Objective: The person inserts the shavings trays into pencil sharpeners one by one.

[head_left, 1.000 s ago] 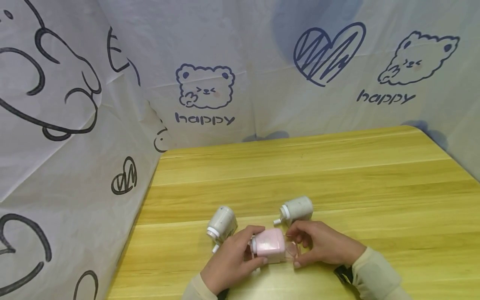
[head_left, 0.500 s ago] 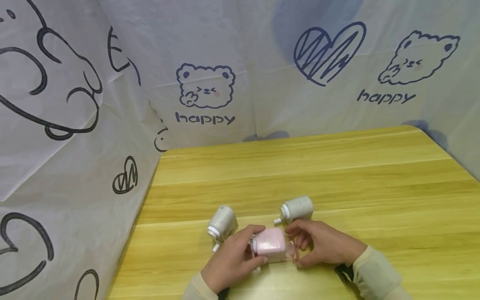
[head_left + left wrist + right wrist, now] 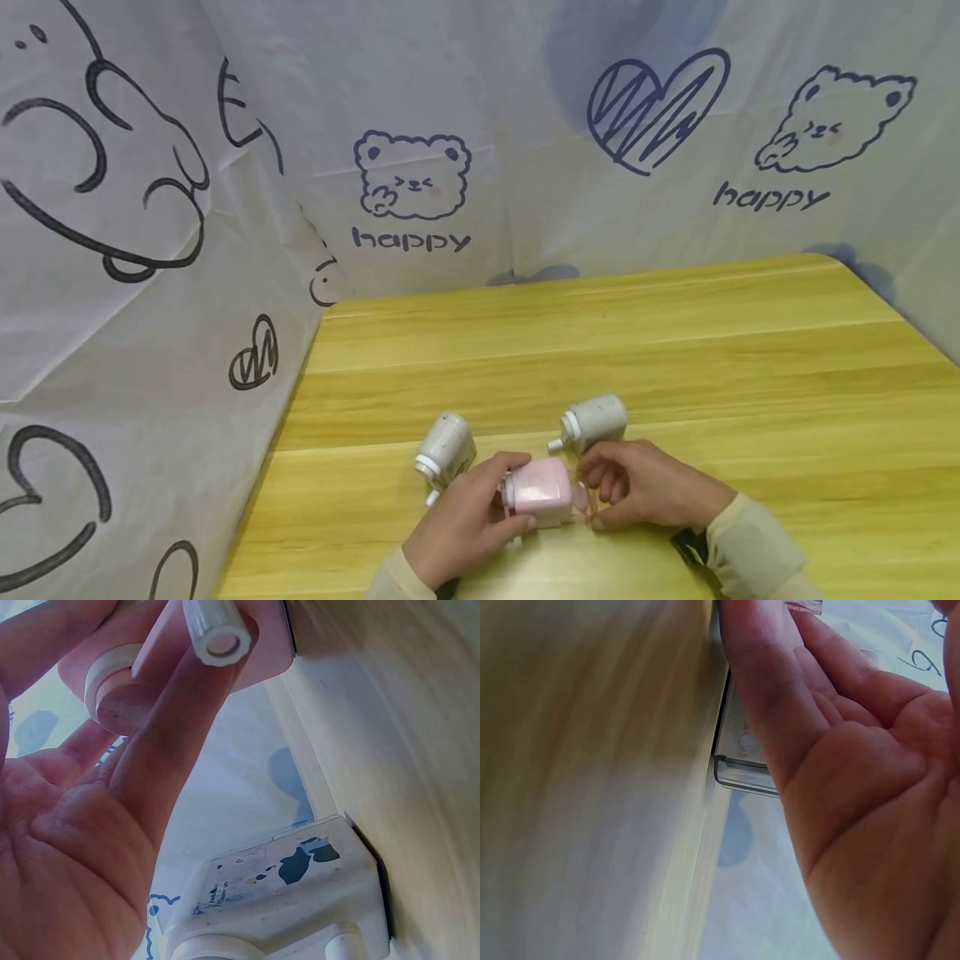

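My left hand grips a pink hand-crank pencil sharpener, which lies on its side with its crank end toward the palm. In the left wrist view, its white ribbed crank knob shows in front of the fingers. At the sharpener's other end, a small clear piece like a drawer sticks out. My right hand pinches that piece between thumb and fingers; its edge just shows at the top of the right wrist view. The curled fingers hide part of it.
Two pale grey sharpeners of similar shape lie beyond the hands: one by the left hand, another just past the right fingers. The wood-grain table reaches back to a white printed cloth, which also hangs along the left side.
The right thumb and fingers have shifted slightly around the clear piece. The left hand, the pink pencil sharpener and the grey ones stay in place.
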A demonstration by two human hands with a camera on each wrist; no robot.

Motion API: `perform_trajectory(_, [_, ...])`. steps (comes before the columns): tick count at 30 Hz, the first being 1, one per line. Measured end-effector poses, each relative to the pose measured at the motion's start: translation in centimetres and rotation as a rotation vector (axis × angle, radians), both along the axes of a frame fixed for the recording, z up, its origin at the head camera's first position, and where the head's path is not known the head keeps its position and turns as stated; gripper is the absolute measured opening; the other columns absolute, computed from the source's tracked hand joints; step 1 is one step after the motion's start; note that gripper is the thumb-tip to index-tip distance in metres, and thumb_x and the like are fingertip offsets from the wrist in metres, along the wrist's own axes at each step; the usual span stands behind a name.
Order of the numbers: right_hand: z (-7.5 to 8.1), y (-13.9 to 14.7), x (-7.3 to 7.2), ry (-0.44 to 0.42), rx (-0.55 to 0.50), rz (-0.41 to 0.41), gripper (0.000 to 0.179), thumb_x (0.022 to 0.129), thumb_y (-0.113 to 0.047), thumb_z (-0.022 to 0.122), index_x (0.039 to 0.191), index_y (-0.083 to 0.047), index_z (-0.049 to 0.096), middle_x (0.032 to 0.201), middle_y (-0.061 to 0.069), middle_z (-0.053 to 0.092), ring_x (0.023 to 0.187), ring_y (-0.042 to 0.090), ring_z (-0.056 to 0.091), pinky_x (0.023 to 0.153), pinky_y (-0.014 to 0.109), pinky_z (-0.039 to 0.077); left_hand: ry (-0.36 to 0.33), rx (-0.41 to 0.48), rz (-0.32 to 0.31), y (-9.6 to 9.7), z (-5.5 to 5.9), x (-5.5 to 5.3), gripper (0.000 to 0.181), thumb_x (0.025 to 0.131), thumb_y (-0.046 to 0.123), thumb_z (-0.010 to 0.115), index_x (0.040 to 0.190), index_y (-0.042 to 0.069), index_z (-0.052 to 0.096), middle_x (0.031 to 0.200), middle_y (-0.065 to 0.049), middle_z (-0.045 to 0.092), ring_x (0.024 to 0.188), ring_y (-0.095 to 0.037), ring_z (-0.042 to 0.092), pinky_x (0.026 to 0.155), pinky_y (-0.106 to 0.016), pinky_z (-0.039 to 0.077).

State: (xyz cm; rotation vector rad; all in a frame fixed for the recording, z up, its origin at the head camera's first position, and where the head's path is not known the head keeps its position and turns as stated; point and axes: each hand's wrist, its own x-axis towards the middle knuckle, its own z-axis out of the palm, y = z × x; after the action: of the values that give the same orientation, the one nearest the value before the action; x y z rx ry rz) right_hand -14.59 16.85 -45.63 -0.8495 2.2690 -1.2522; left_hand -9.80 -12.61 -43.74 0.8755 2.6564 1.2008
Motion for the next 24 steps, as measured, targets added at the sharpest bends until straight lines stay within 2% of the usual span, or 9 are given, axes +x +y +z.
perform_trajectory(24, [0.11, -0.27, 0.01, -0.034, -0.023, 0.020, 0.054, 0.077, -0.019, 0.090, 0.120, 0.001, 0.065, 0.098, 0.001, 0.069, 0.083, 0.011, 0.066, 0.072, 0.027, 0.059, 0.021, 0.017, -0.010, -0.07, -0.11, 0.03, 0.058, 0.092, 0.022, 0.081, 0.140, 0.007, 0.053, 0.115, -0.006, 0.070, 0.086, -0.002, 0.062, 0.073, -0.020, 0.055])
